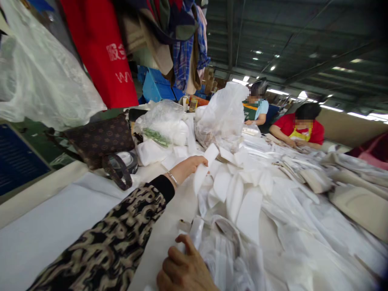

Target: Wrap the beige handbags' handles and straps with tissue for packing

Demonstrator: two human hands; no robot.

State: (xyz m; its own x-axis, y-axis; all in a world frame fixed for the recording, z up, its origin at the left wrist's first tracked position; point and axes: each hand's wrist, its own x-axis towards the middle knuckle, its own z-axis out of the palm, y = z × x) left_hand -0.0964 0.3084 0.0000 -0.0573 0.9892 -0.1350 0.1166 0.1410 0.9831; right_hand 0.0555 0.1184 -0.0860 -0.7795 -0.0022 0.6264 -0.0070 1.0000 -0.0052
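My left hand [195, 163], in a patterned sleeve with a bracelet at the wrist, is closed on a white foam strip [200, 178]. Under and beyond it lies a loose heap of similar curved white strips [235, 194]. At the bottom of the view is my right hand [184, 266], its fingers loosely bent and the index finger apart from the others. Nothing shows in it, though its thumb is hidden. Just right of it lie clear plastic-wrapped pieces [224, 250], close to the fingers.
Left of the heap are a brown patterned bag [100, 139] and a tape roll [127, 161]. Clear plastic bags [222, 117] stand behind. Cloths and a red bag [103, 56] hang overhead. Two people [313, 129] work across the table; flat wrapped items [360, 206] cover the right.
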